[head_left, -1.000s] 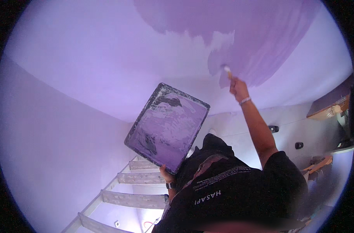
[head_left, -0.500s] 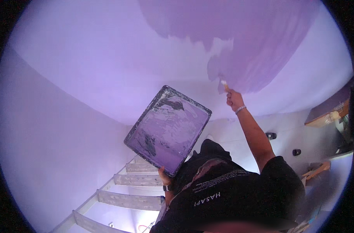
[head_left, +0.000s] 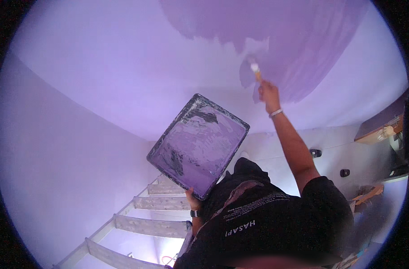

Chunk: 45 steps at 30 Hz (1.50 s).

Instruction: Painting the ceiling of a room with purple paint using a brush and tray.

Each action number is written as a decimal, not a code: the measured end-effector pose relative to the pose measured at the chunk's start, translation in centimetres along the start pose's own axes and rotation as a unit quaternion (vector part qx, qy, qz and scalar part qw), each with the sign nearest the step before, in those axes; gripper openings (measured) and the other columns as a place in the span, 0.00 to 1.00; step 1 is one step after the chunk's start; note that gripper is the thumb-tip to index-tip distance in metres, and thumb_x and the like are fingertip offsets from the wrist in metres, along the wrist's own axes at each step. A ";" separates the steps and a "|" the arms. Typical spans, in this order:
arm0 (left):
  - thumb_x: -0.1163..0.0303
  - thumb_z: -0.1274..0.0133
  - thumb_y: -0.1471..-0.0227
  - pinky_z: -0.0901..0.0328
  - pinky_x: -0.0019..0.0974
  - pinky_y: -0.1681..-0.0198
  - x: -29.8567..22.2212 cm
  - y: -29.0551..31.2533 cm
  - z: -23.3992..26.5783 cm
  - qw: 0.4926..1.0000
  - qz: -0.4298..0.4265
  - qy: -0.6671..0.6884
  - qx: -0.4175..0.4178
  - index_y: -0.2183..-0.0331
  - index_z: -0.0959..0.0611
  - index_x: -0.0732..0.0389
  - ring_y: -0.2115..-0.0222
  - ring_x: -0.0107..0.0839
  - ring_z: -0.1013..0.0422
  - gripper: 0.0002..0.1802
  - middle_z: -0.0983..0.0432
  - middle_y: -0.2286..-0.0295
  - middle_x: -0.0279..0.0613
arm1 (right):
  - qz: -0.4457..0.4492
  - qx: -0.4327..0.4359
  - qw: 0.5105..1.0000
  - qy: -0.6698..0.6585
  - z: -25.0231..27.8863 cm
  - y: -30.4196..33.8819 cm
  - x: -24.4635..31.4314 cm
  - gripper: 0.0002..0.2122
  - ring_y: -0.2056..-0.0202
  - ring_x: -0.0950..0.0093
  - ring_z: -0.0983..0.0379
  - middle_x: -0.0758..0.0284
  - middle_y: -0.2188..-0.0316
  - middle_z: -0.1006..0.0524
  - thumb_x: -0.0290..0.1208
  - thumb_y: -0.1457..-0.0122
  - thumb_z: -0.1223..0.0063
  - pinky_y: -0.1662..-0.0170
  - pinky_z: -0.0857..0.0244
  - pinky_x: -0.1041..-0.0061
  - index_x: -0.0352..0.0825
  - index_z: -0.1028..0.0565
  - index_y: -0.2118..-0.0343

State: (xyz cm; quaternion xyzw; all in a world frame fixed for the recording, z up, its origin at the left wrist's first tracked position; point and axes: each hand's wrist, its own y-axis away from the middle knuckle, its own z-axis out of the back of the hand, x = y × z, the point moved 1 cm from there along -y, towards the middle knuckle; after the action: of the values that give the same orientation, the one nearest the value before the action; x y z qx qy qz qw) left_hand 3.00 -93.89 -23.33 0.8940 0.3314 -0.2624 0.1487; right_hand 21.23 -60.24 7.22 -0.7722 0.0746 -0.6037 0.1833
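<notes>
My right hand [head_left: 269,95] is closed round the handle of a paintbrush [head_left: 255,69], its bristles up at the lower edge of a purple painted patch [head_left: 303,40] on the pale wall [head_left: 137,67]. The bristles are blurred by motion. With my left hand [head_left: 192,200] I grip the near lower corner of a black paint tray [head_left: 200,143]. Its inside is coated with purple paint, and dark bare streaks show through in places. The tray is tilted in front of my body; some of my left fingers are hidden beneath it.
A paint-spotted ladder [head_left: 153,227] stands at the lower left, with several wide steps. On the floor at the right lie two small dark objects [head_left: 315,153]. A wooden-edged piece of furniture [head_left: 379,127] and some clutter stand at the far right.
The paintbrush and my right hand have moved up along the wall. The tray in my left hand has shifted slightly up and to the right.
</notes>
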 end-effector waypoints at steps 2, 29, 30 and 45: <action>0.57 0.51 0.60 0.44 0.42 0.51 -0.1 0.3 0.1 1.000 -0.002 -0.013 -0.001 0.51 0.37 0.64 0.55 0.41 0.38 0.35 0.36 0.55 0.43 | -0.066 -0.009 0.996 0.059 1.6 0.3 -7.0 0.12 0.88 0.84 0.44 0.75 0.86 0.35 0.38 0.45 0.55 0.86 0.51 0.81 0.35 0.27 0.76; 0.54 0.52 0.59 0.41 0.41 0.53 -0.1 0.1 1.5 1.000 0.006 -0.014 -0.004 0.54 0.33 0.65 0.57 0.39 0.35 0.32 0.33 0.58 0.42 | -0.075 0.038 0.995 0.044 -0.4 -2.2 -6.2 0.11 0.85 0.82 0.40 0.73 0.86 0.35 0.35 0.44 0.55 0.83 0.46 0.80 0.32 0.27 0.73; 0.54 0.52 0.59 0.41 0.41 0.53 -0.5 0.5 0.1 1.000 -0.001 0.004 0.007 0.54 0.33 0.64 0.57 0.39 0.35 0.32 0.32 0.58 0.42 | -0.018 0.046 0.998 0.039 -1.3 -2.1 -3.1 0.11 0.84 0.83 0.40 0.74 0.86 0.35 0.34 0.44 0.55 0.83 0.46 0.80 0.31 0.26 0.72; 0.56 0.51 0.60 0.39 0.41 0.54 0.4 1.7 -0.3 0.998 -0.015 0.040 -0.034 0.54 0.32 0.62 0.57 0.39 0.35 0.31 0.33 0.57 0.41 | 0.021 0.080 0.962 0.259 3.2 -2.9 -20.0 0.15 0.87 0.80 0.38 0.70 0.88 0.32 0.37 0.44 0.58 0.85 0.46 0.78 0.31 0.26 0.78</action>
State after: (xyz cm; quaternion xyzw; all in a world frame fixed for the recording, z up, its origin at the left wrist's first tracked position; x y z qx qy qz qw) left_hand 4.48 -94.86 -23.17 0.8931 0.3595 -0.2168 0.1617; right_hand 18.77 -50.19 -10.40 -0.5707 0.0871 -0.7829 0.2317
